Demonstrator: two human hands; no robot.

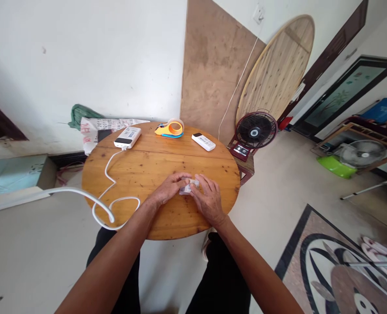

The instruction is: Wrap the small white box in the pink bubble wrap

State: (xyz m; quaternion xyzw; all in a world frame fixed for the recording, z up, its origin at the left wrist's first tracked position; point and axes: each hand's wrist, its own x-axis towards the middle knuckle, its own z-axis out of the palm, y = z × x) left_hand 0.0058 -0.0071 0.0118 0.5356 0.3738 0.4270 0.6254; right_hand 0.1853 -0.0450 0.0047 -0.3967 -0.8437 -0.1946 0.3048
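Observation:
Both hands meet over a small clear, whitish box-like piece [189, 186] near the front middle of the round wooden table [141, 170]. From the left, my left hand [170, 188] grips its edge, with the thumb on top. My right hand [209, 197] closes on the other side, its thumb pressing the top and its fingers curled round the far edge. The fingers hide part of the piece, and its print is too small to read.
At the table's back stand a white power bank [128, 138] with a white cable [107, 168], an orange tape dispenser [170, 128] and a second white power bank [203, 141]. The cable loops over the front left edge. A fan [255, 131] stands on a stool at right.

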